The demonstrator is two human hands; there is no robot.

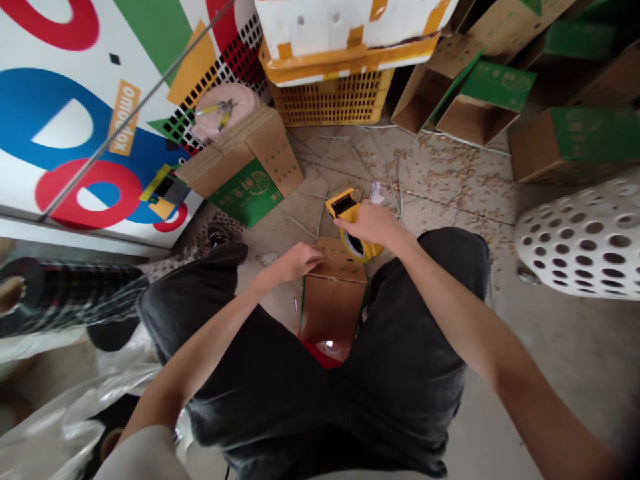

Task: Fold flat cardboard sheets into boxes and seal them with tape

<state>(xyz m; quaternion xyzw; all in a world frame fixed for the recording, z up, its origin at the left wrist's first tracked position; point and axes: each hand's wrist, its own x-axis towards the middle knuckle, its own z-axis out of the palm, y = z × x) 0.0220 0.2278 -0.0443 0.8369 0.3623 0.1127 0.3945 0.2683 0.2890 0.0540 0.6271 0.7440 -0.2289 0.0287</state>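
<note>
A small brown cardboard box [334, 300] stands between my knees, over something red. My left hand [299, 260] rests on its top left edge, fingers curled and pressing down on the flap. My right hand [373, 223] is closed around a yellow tape dispenser [350, 217], which sits at the far edge of the box top. Both forearms reach in from below over my dark grey trousers.
Flat and folded green-printed cartons [245, 167] lie ahead on the littered concrete floor. A yellow crate [333, 100] with a white foam box on it stands behind. More open cartons [475, 93] are at right, a white perforated object [585, 240] further right, and plastic film [60, 413] at left.
</note>
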